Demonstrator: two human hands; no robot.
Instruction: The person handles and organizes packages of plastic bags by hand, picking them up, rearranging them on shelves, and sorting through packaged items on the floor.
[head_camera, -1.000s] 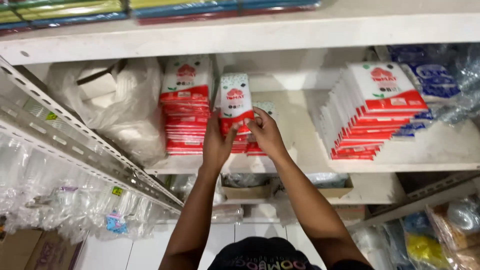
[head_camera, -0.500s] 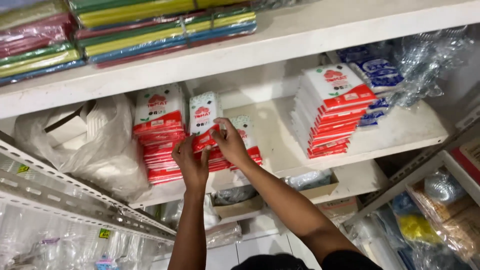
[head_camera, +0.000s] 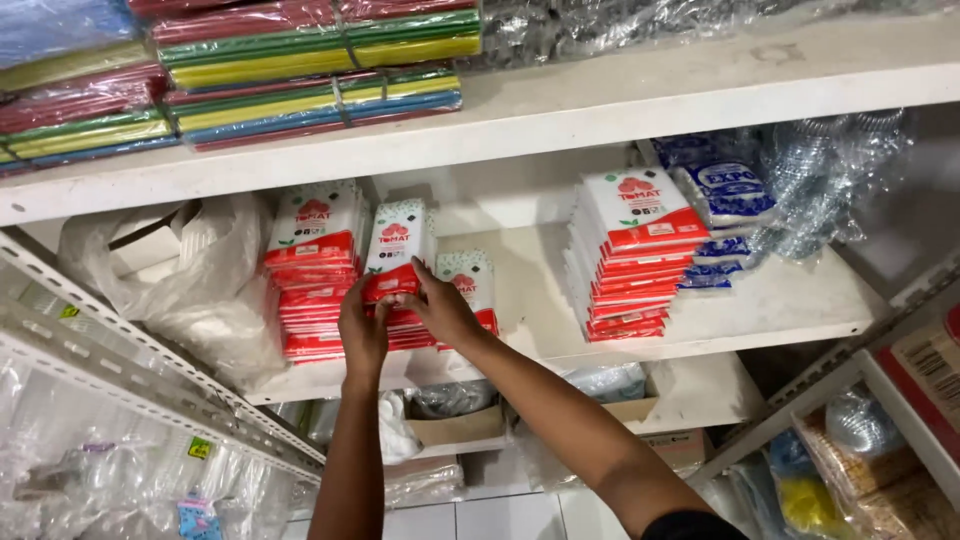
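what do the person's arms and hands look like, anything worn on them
Both forearms are bare from wrist to elbow. No gloves, and no watch, ring or bracelet shows on the left hand or the right hand. Only the backs of the hands face the camera. At the bottom edge, a dark sleeve starts near the right elbow; the left arm leaves the frame uncovered.

White painted shelves run in tiers across the wall, dusty along their front edges. A grey perforated metal rail slants across the lower left corner. Pale floor tiles show below, evenly lit.
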